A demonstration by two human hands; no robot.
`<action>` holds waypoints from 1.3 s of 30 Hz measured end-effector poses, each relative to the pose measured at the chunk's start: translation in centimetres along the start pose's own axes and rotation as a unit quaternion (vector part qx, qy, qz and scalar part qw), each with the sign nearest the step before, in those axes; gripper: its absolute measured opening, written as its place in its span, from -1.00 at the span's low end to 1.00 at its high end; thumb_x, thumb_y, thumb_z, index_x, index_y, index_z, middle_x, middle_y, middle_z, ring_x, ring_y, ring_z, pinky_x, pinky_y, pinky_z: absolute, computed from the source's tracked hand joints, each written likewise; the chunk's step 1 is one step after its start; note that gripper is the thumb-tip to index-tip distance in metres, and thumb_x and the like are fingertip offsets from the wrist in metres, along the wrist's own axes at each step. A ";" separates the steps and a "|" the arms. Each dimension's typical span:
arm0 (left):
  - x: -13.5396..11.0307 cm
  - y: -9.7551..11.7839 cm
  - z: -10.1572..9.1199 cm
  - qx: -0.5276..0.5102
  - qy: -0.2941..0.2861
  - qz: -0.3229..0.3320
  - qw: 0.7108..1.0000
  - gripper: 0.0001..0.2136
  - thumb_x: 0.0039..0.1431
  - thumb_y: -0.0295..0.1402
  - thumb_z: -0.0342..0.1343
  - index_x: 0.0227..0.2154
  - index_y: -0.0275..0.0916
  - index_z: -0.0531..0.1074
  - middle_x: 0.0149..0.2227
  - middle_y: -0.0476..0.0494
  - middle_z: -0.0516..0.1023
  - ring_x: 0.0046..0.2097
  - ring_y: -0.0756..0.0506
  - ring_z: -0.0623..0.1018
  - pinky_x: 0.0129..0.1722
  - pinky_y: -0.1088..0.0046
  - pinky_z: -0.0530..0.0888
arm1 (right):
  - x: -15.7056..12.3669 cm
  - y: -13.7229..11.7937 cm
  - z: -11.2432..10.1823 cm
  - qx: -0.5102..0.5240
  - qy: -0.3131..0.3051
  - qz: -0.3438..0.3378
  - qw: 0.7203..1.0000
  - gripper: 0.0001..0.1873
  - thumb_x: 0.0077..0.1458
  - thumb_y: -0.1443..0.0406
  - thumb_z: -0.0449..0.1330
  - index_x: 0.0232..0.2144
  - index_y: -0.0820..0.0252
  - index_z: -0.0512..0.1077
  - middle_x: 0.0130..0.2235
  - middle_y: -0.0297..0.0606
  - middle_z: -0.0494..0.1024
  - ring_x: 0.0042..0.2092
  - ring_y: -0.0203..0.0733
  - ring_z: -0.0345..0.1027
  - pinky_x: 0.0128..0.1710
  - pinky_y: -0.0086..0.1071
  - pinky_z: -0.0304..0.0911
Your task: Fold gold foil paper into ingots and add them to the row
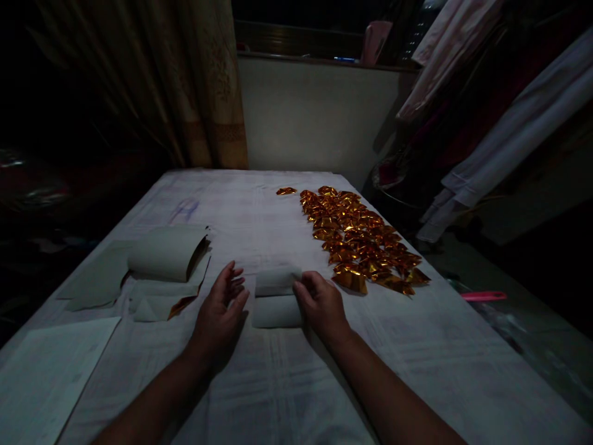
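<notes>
A small pale sheet of paper (277,311) lies on the cloth-covered table in front of me, creased across its middle with the far half tilted up. My right hand (322,303) pinches its right edge between thumb and fingers. Just left of the sheet, my left hand (225,303) is held with fingers apart, touching nothing that I can see. Beyond my right hand spreads a pile of folded gold foil pieces (356,232). One separate gold foil piece (286,191) sits to the left of the pile's far end.
Curled sheets with pale backs (162,253) and gold undersides lie to the left. A large white sheet (55,371) is at the near left. A curtain (199,80) hangs behind. Clothes (519,130) hang at right, above a pink handle (484,296). A pink cup (374,42) stands on the sill.
</notes>
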State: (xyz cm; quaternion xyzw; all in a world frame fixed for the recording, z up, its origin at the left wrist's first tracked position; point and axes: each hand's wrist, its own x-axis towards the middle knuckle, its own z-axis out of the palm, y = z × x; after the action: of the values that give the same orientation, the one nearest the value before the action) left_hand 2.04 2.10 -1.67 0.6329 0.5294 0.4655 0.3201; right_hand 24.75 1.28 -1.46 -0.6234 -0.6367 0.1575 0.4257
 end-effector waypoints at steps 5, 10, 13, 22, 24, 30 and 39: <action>-1.1 -0.1 -0.3 0.216 -0.137 0.230 0.939 -0.62 0.39 -0.25 -0.03 0.22 -0.11 0.32 0.31 -0.25 0.34 0.33 -0.25 0.31 0.30 -0.02 0.27 | 1.0 1.0 0.4 -0.063 -0.022 0.011 0.998 -0.80 0.12 0.20 0.18 -0.22 0.12 0.53 -0.47 -0.34 0.60 -0.33 -0.14 0.51 -0.15 -0.31 0.26; -2.0 0.8 0.1 0.349 -0.264 0.261 0.861 -0.39 0.33 -0.02 0.05 0.34 -0.19 0.17 0.35 -0.26 0.28 0.38 -0.29 0.23 0.37 -0.07 0.07 | 1.1 1.4 0.7 -0.077 -0.029 -0.004 0.997 -0.60 0.15 0.24 0.18 0.04 0.17 0.46 -0.36 -0.30 0.63 -0.26 -0.12 0.52 -0.08 -0.25 0.28; -2.1 0.7 0.2 0.372 -0.253 0.245 0.859 -0.42 0.34 -0.06 0.04 0.33 -0.17 0.19 0.34 -0.24 0.28 0.36 -0.27 0.26 0.37 -0.04 0.06 | 0.8 1.4 0.1 -0.069 -0.017 -0.040 0.997 -0.58 0.15 0.27 0.14 0.07 0.18 0.43 -0.18 -0.18 0.62 -0.13 -0.08 0.50 -0.05 -0.20 0.31; -1.9 1.1 0.2 0.358 -0.190 0.239 0.882 -0.59 0.36 -0.19 0.04 0.19 -0.21 0.36 0.19 -0.30 0.49 0.21 -0.31 0.46 0.29 -0.14 0.17 | -0.9 -0.2 -2.9 -0.090 -0.227 -0.259 0.935 -0.58 0.05 0.31 0.29 0.00 0.13 0.46 0.15 -0.07 0.49 0.17 0.04 0.34 0.13 -0.05 0.23; -1.8 1.2 0.1 0.355 -0.190 0.237 0.884 -0.59 0.34 -0.19 0.07 0.18 -0.22 0.38 0.18 -0.31 0.50 0.19 -0.32 0.47 0.28 -0.15 0.16 | -0.9 -0.5 -2.8 -0.114 -0.233 -0.267 0.928 -0.61 0.07 0.30 0.30 -0.01 0.13 0.47 0.15 -0.05 0.50 0.18 0.06 0.34 0.13 -0.05 0.24; -1.7 1.1 -0.1 0.342 -0.205 0.231 0.888 -0.54 0.25 -0.11 0.18 0.15 -0.15 0.41 0.20 -0.28 0.48 0.21 -0.33 0.45 0.30 -0.17 0.11 | -0.4 -0.4 -1.1 -0.145 -0.214 -0.273 0.927 -0.73 0.13 0.28 0.29 -0.09 0.15 0.49 0.06 -0.04 0.56 0.07 0.03 0.43 0.04 -0.09 0.30; -1.4 1.0 -0.2 0.323 -0.203 0.198 0.903 -0.69 0.32 -0.22 0.11 0.08 -0.12 0.45 0.19 -0.22 0.50 0.21 -0.28 0.46 0.32 -0.18 0.08 | -0.2 1.5 -0.9 -0.086 -0.149 -0.236 0.956 -0.68 0.20 0.41 0.11 -0.02 0.13 0.48 0.06 -0.09 0.57 0.08 -0.06 0.42 0.06 -0.11 0.30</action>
State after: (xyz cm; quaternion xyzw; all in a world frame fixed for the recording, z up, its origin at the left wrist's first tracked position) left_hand 2.19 0.46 -1.09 0.8742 0.4381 0.1843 0.0992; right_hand 26.41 1.06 -2.07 -0.4590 -0.8330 0.0887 0.2959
